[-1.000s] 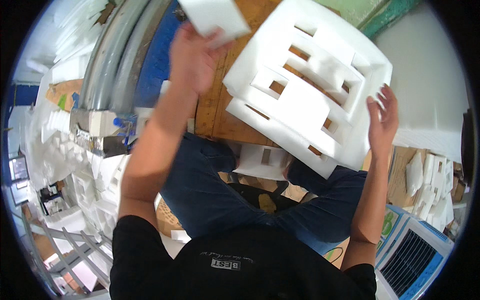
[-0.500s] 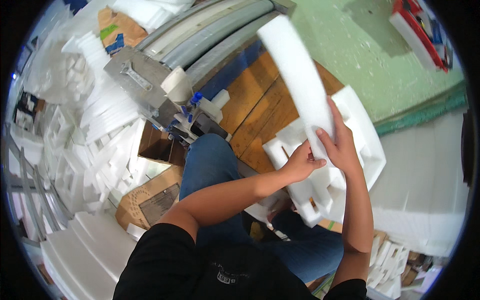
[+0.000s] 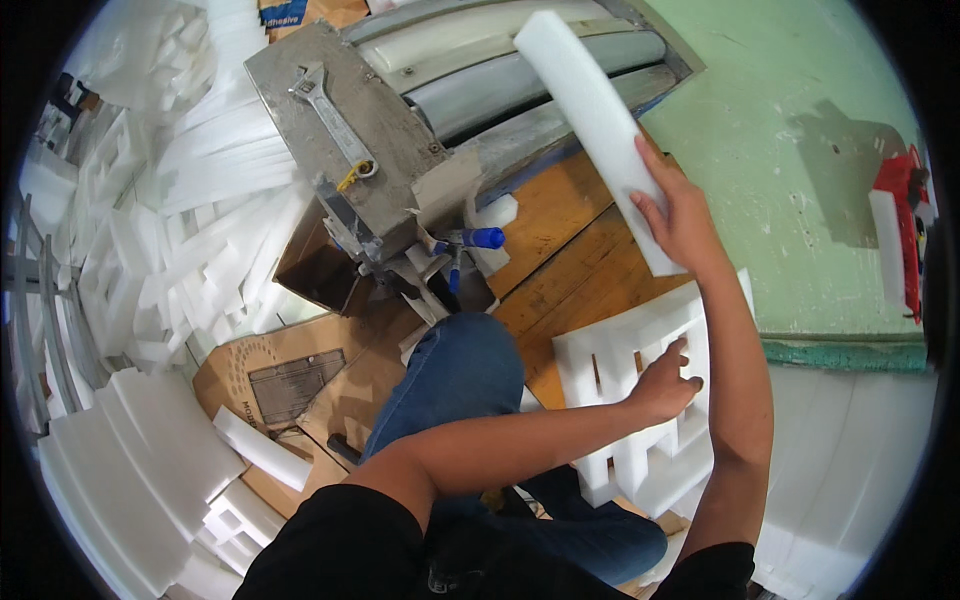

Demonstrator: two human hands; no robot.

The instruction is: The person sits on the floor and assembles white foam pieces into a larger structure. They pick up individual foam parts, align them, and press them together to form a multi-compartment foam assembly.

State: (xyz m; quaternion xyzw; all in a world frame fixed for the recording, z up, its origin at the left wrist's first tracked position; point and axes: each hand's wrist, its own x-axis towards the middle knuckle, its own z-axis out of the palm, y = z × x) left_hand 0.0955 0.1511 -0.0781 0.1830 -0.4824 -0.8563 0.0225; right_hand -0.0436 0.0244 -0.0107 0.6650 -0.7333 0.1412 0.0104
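Observation:
My right hand (image 3: 682,215) grips the lower end of a long white foam strip (image 3: 590,130), thumb on one face and fingers along its edge. The strip tilts up and to the left, above the wooden boards (image 3: 570,265). Lower down, my left hand (image 3: 665,388) holds nothing visible, with its finger and thumb apart. It is over a slotted white foam block (image 3: 590,365) beside my legs; whether it touches the block I cannot tell. My right forearm hides part of the block.
Grey rollers (image 3: 540,75) and a metal housing (image 3: 350,120) with an adjustable wrench (image 3: 335,125) stand ahead. A blue-handled part (image 3: 482,238) juts out near my knee. White foam pieces (image 3: 170,270) pile up at left. A red tool holder (image 3: 900,230) lies on the green surface (image 3: 780,130).
My left hand has let go of the foam strip and dropped to the slotted block. My right hand alone holds the strip, farther forward. The whole view has shifted.

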